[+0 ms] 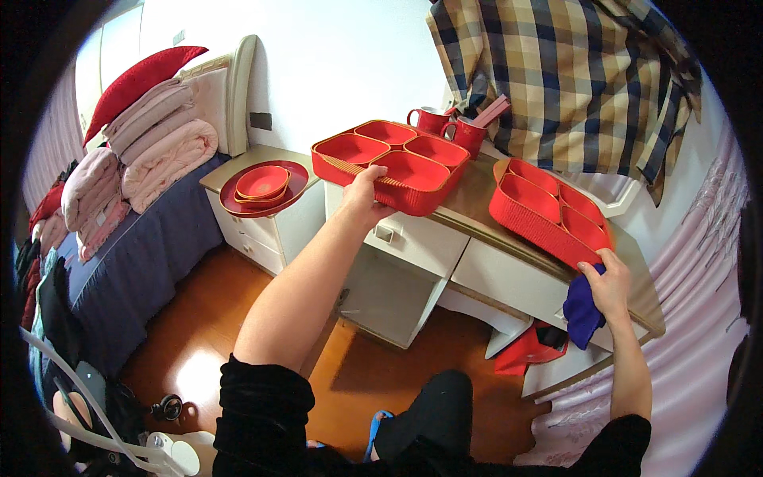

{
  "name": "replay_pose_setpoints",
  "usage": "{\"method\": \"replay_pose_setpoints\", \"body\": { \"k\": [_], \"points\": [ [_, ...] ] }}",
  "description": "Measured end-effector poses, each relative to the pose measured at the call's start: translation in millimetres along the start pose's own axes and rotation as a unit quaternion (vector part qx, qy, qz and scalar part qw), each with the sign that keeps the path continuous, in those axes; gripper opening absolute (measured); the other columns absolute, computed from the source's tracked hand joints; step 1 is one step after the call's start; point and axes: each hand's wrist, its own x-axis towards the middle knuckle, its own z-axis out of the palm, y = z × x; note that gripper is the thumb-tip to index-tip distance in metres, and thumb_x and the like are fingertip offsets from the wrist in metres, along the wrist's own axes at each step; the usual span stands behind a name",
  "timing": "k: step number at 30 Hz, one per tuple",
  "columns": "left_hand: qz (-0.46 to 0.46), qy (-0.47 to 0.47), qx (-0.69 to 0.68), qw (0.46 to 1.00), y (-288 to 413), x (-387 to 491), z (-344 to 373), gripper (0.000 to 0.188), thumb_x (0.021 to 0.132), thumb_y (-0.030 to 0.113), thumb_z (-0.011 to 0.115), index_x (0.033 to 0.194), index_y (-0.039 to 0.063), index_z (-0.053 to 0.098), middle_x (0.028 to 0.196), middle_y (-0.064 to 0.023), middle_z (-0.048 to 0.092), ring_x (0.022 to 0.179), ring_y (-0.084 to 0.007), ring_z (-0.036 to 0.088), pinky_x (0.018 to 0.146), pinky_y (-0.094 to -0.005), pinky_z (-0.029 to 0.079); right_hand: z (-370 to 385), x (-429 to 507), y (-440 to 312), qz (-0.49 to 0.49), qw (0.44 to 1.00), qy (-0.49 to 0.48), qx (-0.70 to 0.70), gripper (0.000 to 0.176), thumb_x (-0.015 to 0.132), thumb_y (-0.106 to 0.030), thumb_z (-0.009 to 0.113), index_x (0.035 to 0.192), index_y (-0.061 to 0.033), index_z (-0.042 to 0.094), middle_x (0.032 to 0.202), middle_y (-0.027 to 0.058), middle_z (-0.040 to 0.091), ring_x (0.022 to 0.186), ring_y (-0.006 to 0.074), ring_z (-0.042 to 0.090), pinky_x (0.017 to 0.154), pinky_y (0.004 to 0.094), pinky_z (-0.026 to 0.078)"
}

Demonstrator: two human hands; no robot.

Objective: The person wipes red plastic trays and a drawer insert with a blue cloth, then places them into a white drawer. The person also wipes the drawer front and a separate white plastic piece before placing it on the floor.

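My left hand grips the front edge of a red four-compartment tray, thumb over the rim and fingers beneath. The tray has ribbed sides and gold-coloured edging, and it sits above the left part of the dresser. A second red divided tray is at the right on the dresser top. My right hand touches that tray's near right corner with its fingertips. From the same hand hangs a crumpled purple cloth. The compartments that show hold nothing.
Two red mugs stand behind the trays, one holding pink sticks. Red bowls rest on a dark red plate on the nightstand. A dresser door hangs open below. Folded bedding is stacked on the bed; a checked cloth hangs behind.
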Motion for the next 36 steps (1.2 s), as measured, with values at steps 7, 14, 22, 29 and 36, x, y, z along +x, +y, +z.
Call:
{"method": "replay_pose_setpoints", "body": {
  "k": [7, 14, 22, 29, 36],
  "points": [
    [0.035, -0.006, -0.011, 0.999, 2, -17, -18, 0.047, 0.080, 0.015, 0.066, 0.122, 0.008, 0.047, 0.121, -0.0132, 0.053, 0.111, -0.0307, 0.054, 0.092, -0.0504, 0.048, 11, 3, 11, 0.025, 0.999, -0.023, -0.024, 0.030, 0.074, -0.027, 0.073, 0.091, -0.0045, 0.061, 0.086, 0.0141, 0.063, 0.083, 0.0343, 0.061, 0.069, 0.0407, 0.047],
    [0.055, -0.030, 0.031, 0.998, 40, -84, -62, 0.041, 0.080, 0.015, 0.066, 0.118, 0.009, 0.051, 0.116, -0.0087, 0.058, 0.106, -0.0266, 0.057, 0.093, -0.0479, 0.047, 23, 0, 23, 0.023, 0.999, -0.030, 0.003, 0.033, 0.076, -0.026, 0.072, 0.099, -0.0057, 0.062, 0.094, 0.0122, 0.065, 0.090, 0.0321, 0.062, 0.076, 0.0379, 0.049],
    [0.016, 0.041, 0.085, 0.995, 56, -244, -151, 0.053, 0.076, 0.015, 0.056, 0.125, -0.001, 0.048, 0.114, -0.0161, 0.062, 0.099, -0.0281, 0.064, 0.090, -0.0415, 0.052, -27, -8, 100, 0.117, 0.985, 0.082, 0.100, 0.017, 0.087, -0.017, 0.064, 0.094, -0.0010, 0.066, 0.092, 0.0084, 0.068, 0.088, 0.0159, 0.061, 0.081, 0.0284, 0.046],
    [-0.129, 0.025, 0.069, 0.989, 24, -296, -201, 0.060, 0.070, 0.009, 0.055, 0.128, -0.001, 0.044, 0.115, -0.0165, 0.060, 0.099, -0.0258, 0.063, 0.088, -0.0390, 0.053, -69, 57, 209, -0.050, 0.936, 0.055, -0.343, 0.037, 0.094, -0.033, 0.055, 0.115, -0.0028, 0.059, 0.108, 0.0143, 0.063, 0.099, 0.0258, 0.059, 0.093, 0.0319, 0.041],
    [-0.157, -0.024, 0.129, 0.979, 5, -297, -198, 0.062, 0.070, 0.006, 0.056, 0.130, 0.000, 0.043, 0.119, -0.0146, 0.057, 0.105, -0.0245, 0.060, 0.091, -0.0386, 0.051, 16, -82, -114, 0.143, 0.774, -0.482, 0.384, 0.058, 0.085, -0.031, 0.067, 0.130, -0.0014, 0.048, 0.111, 0.0096, 0.061, 0.072, 0.0105, 0.059, 0.067, 0.0255, 0.048]
  ]
}}
